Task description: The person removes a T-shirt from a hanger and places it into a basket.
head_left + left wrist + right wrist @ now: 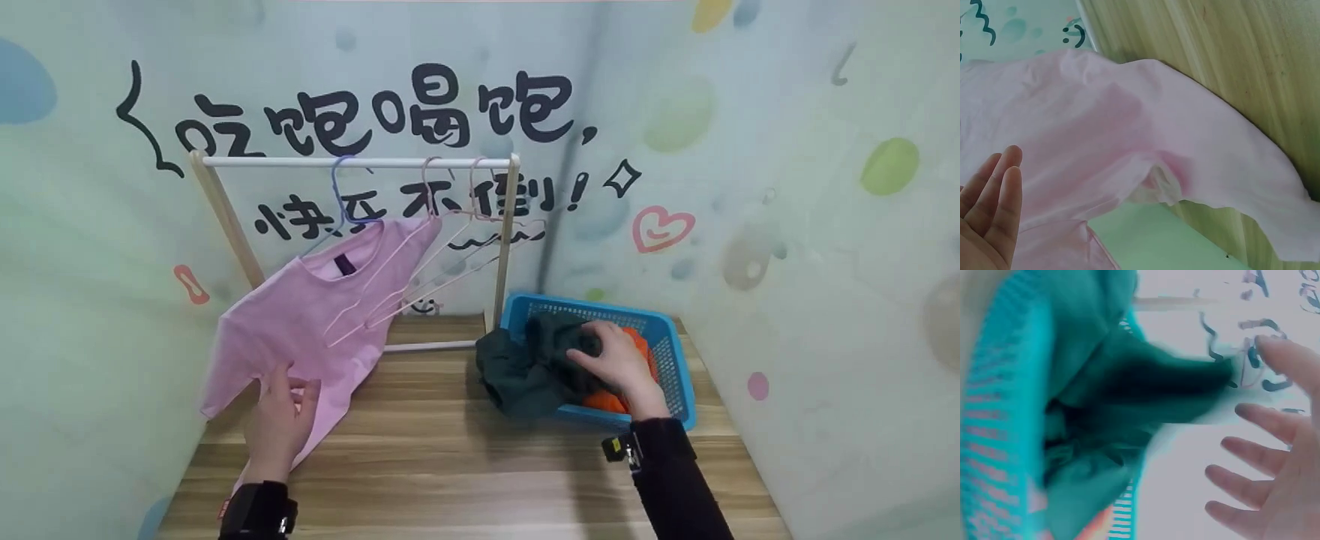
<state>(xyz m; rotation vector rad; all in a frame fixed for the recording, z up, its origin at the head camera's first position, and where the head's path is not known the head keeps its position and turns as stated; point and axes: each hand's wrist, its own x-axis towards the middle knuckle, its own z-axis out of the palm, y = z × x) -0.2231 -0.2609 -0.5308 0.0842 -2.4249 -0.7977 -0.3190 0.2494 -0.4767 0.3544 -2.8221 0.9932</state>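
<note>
A pink T-shirt (300,315) hangs tilted on a blue hanger (341,195) from the rack's white bar. My left hand (281,424) is in front of its lower part; in the left wrist view the fingers (1009,197) are straight, with the pink fabric (1100,124) behind them. A dark green garment (517,379) lies bunched in the blue basket (679,375) and spills over its left side. Over it is my right hand (619,364). The right wrist view shows that hand's fingers (1247,486) spread beside the green cloth (1095,360), which is blurred there.
An orange garment (607,403) lies under the green one. Two pinkish hangers, one with its hook (472,184) near the right post, hang on the rack (262,162) and overlap the shirt. Patterned walls (825,300) enclose the wooden tabletop (450,465).
</note>
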